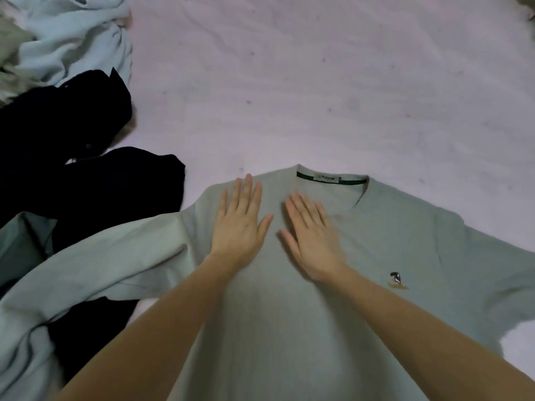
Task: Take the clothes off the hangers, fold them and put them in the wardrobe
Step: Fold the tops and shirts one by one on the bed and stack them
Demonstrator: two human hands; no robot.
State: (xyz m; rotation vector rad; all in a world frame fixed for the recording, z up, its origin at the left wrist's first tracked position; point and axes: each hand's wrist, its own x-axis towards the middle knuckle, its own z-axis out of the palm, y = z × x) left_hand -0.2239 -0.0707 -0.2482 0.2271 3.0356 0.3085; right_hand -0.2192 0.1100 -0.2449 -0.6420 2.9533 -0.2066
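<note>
Two bare forearms are reaching forward from the bottom edge as I am leaning over a pale green sweatshirt (289,328) that is lying front-up on a pinkish-white bed sheet (318,82). Its body is spreading flat beneath my arms, and a small embroidered bird emblem (396,279) is showing on the chest, just right of my right wrist. Both of my hands are lying open, palms down and fingers straight, pressing the upper chest of the garment and gripping nothing. My left hand (240,224) is resting near the left shoulder seam, with its fingertips almost reaching the shoulder edge. My right hand (311,235) is sitting just beside it, angled toward the neckline, slightly blurred. The thumbs are pointing at each other without touching. The left sleeve (95,264) is trailing off to the left, draping over a heap of dark navy or black clothes (72,175). The right sleeve is running out of view at the right edge. Beyond my fingers, the round collar is lying open, showing a dark green neck band and a white brand label (327,178) whose lettering is too small to read. Farther off, in the upper left corner, a crumpled light blue garment (72,39) is sitting behind the dark heap, beside a bit of greyish-olive cloth (11,41).
</note>
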